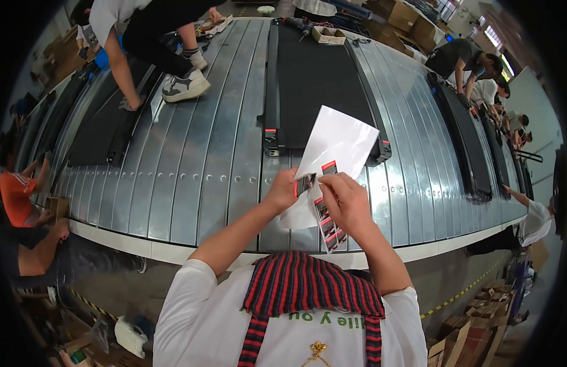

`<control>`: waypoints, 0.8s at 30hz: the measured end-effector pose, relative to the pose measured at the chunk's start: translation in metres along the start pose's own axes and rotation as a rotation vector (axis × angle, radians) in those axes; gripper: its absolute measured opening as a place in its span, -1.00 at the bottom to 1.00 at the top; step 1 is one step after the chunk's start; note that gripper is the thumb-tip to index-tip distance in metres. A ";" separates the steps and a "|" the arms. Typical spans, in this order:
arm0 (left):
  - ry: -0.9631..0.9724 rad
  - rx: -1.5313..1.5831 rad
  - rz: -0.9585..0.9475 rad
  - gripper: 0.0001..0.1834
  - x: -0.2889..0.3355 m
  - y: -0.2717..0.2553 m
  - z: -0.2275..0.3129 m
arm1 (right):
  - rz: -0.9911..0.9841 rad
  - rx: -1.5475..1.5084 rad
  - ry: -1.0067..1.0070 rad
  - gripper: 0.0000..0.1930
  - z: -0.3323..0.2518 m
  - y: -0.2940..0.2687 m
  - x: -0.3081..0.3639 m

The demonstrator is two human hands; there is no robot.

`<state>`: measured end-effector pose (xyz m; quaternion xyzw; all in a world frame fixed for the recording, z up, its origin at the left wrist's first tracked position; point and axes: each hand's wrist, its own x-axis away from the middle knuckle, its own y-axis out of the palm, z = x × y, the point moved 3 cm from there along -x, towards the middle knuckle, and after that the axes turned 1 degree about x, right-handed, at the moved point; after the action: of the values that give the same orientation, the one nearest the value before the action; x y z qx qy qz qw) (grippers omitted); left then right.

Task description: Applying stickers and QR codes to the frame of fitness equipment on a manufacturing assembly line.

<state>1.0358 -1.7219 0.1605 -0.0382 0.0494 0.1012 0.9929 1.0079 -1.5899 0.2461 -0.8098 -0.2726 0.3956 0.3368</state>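
Note:
My left hand (282,192) grips the left side of a large white sticker sheet (339,139), with a small dark label (304,184) by its fingers. My right hand (347,203) is closed in a pinch over the sheet; what lies between its fingertips is too small to make out. A strip of black-and-red stickers (330,229) runs down the sheet below it. Beyond the sheet lies a black treadmill deck (314,73) with side rails. Its near corners bear similar labels, on the left end cap (271,142) and the right end cap (385,148).
Metal conveyor slats (228,165) carry the deck, with a pale rim along my side. More decks lie left (100,131) and right (460,140). Someone's shoe (185,85) stands on the slats. A parts box (328,35) sits at the far end; co-workers bend over both sides.

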 end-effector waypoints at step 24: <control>-0.211 0.186 0.244 -0.63 0.014 0.084 0.039 | 0.538 -0.471 0.160 -0.52 0.152 -0.132 0.080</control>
<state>1.0358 -1.6333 0.1920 0.0709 -0.0417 0.2192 0.9722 0.9029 -1.4005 0.2398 -0.9363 -0.1064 0.3317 0.0456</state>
